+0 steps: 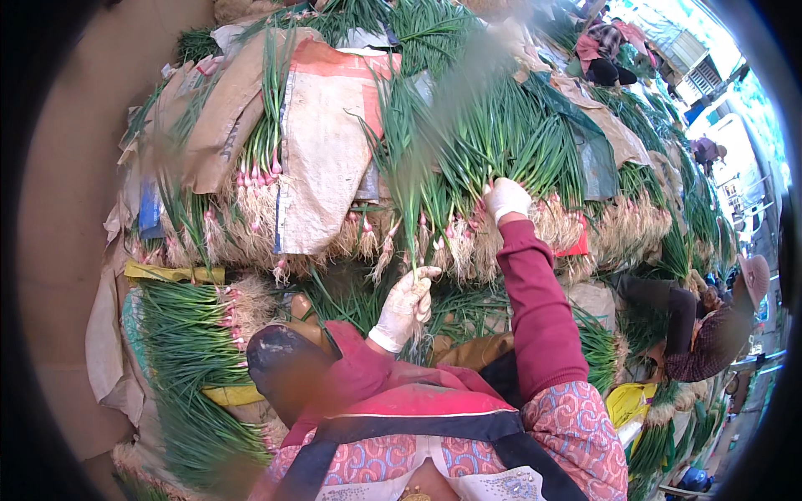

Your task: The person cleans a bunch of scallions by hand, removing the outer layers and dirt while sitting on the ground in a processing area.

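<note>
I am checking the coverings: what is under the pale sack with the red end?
At the lower right edge of the sack, pink bulbs and onion roots show. Whatever lies under its middle is covered and cannot be seen.

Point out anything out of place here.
A lone pink bulb with pale roots pokes out beneath the beige woven sack with an orange-red end, lower in view than the neighbouring pink bulbs, so it looks stray.
</note>
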